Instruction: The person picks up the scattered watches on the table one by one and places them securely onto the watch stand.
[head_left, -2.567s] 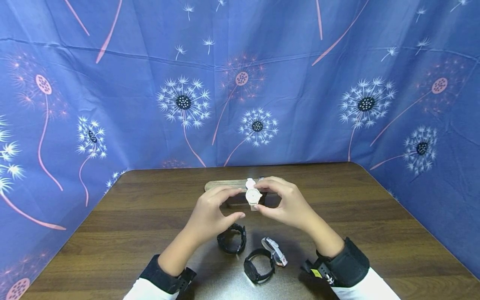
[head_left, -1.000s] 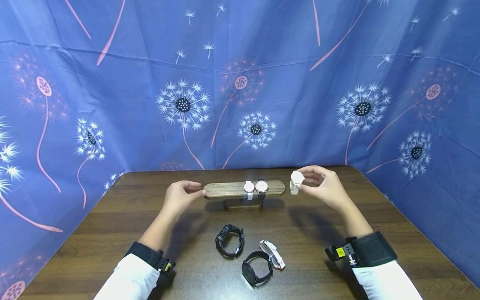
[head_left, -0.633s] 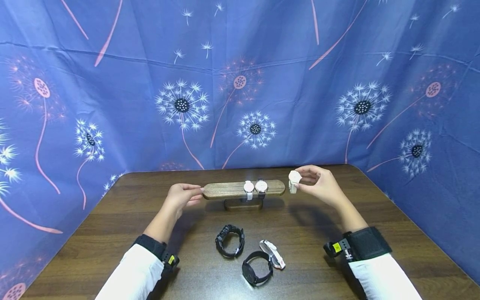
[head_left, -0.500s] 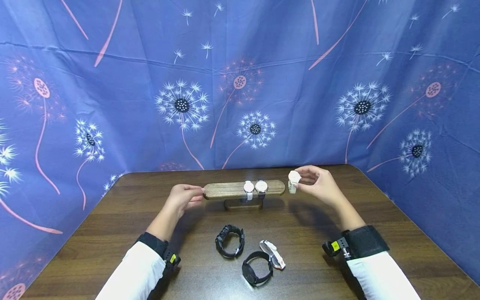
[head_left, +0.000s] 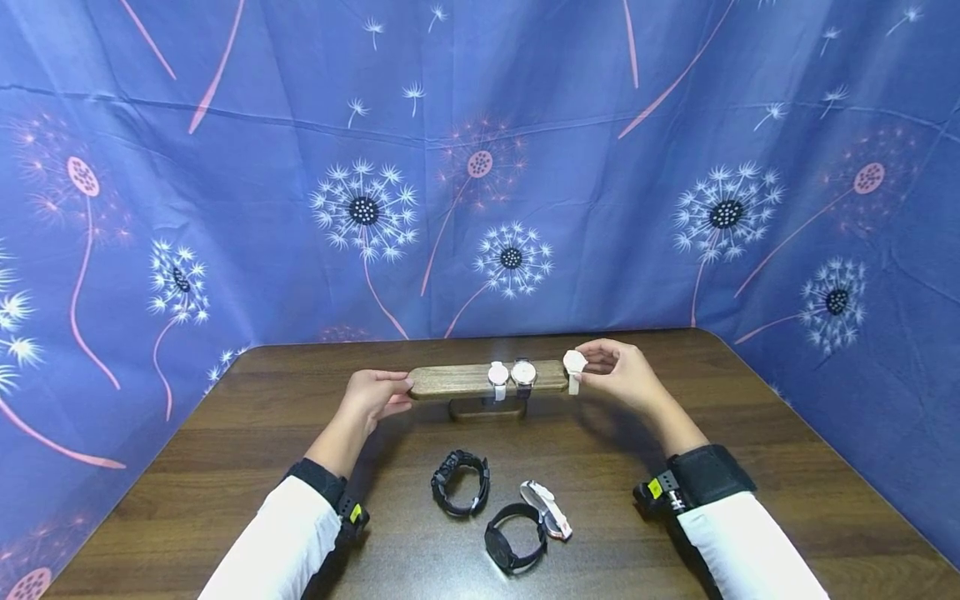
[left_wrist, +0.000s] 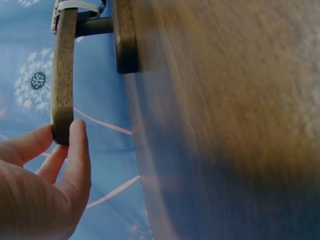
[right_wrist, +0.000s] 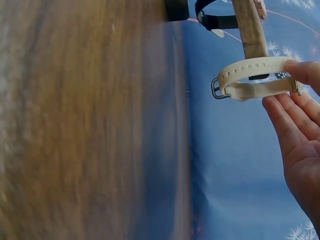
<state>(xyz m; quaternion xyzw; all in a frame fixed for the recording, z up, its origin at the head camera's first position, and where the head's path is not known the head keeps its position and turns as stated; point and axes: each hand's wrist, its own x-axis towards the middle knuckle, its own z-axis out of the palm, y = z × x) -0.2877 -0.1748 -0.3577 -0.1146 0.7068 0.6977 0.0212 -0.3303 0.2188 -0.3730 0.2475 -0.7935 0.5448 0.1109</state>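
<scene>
Blue dandelion cloth backs the table. From the head, we see the left hand pinching one end of a stand bearing two watches, the right hand pinching a white watch at the other. Left wrist: fingers flank the tip. Right wrist alone shows us the strap buckle.

The stand is grained wood, the tabletop glossy, the white strap smooth, its buckle metal.

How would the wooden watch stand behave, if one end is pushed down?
The wooden watch stand could tip, because its long bar reaches past both ends of the short base. It is probably stiff, since the bar looks thick.
</scene>
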